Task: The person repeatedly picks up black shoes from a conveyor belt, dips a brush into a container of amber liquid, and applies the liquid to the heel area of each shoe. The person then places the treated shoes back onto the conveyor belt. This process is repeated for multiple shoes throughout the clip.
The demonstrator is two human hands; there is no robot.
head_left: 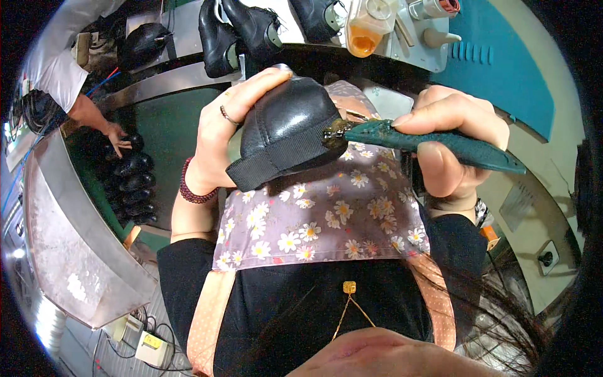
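A black leather shoe [290, 119] is held up in front of my apron, its rounded end upward and a ribbed black band along its lower edge. Around its left side my left hand [212, 135] is closed, fingers over the top. My right hand [461, 129] pinches the dark green handle of a brush [402, 138] between thumb and fingers. The short, dark, wet-looking bristles touch the shoe's right edge beside the band. The inside of the shoe is hidden from view.
Several black lace-up shoes [251, 28] stand on the far bench, near a plastic container of orange liquid [364, 43]. A teal panel [502, 69] is at the right. Leftward, a co-worker's hand [115, 137] reaches to a row of black shoes [135, 164] on a green belt [169, 119].
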